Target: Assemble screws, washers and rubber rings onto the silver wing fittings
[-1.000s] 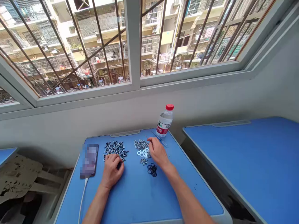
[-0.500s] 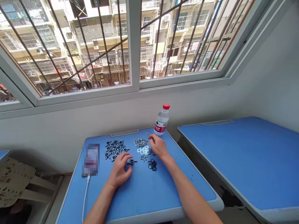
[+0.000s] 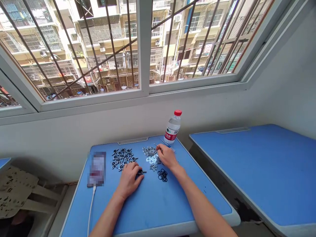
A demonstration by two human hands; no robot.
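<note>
On the blue surface (image 3: 153, 204), the left hand (image 3: 129, 179) holds a small black-ringed silver metal fitting (image 3: 141, 171) in a closed grip, while the right hand (image 3: 168, 157) pinches a thin silver pin (image 3: 156, 145).

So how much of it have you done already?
A heap of joined black-and-silver pieces looks done. The left hand pinches one more piece; the right hand holds a thin metal pin. Piles of loose screws, washers and black rings lie waiting, so probably plenty is left.
</note>
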